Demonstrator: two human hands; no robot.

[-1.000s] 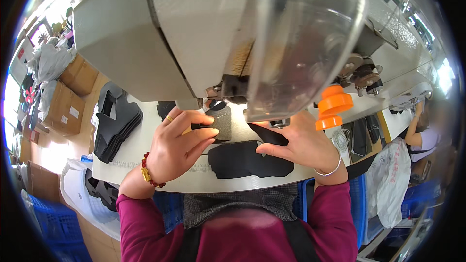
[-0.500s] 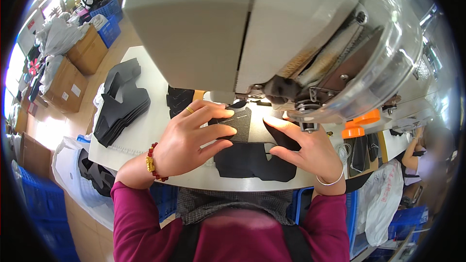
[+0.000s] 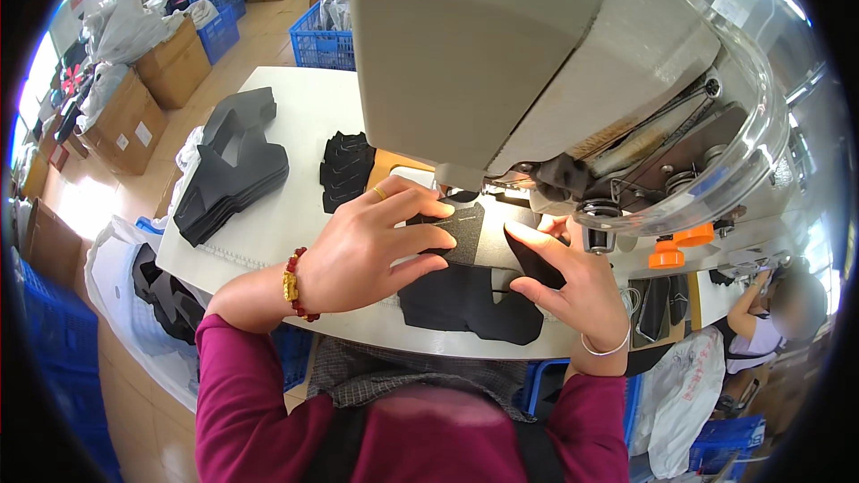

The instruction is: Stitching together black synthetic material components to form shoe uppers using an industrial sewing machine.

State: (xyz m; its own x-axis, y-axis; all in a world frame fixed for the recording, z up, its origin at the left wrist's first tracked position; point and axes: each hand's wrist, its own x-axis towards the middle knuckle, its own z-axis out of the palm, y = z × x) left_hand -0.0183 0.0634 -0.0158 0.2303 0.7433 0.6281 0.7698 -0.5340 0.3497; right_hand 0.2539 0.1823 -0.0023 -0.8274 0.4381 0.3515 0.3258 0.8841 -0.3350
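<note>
The white counter (image 3: 304,130) bears a black fabric piece (image 3: 467,306) at its near edge, a speckled grey patch (image 3: 463,233) with pale dashes, and charcoal panels (image 3: 240,176) by its left edge; the bracelet (image 3: 292,286) is red-and-gold.

The left hand (image 3: 380,250) wears a gold ring (image 3: 380,192), with a red-and-gold beaded bracelet (image 3: 291,286) behind it; a silvery bangle (image 3: 606,351) sits behind the right hand (image 3: 586,286). Magenta sleeves (image 3: 234,385) and black straps (image 3: 342,447) show farther back.

Dark-grey piece (image 3: 463,234) flat beside broad black piece (image 3: 461,304); narrower black portion (image 3: 535,261) rightward.
</note>
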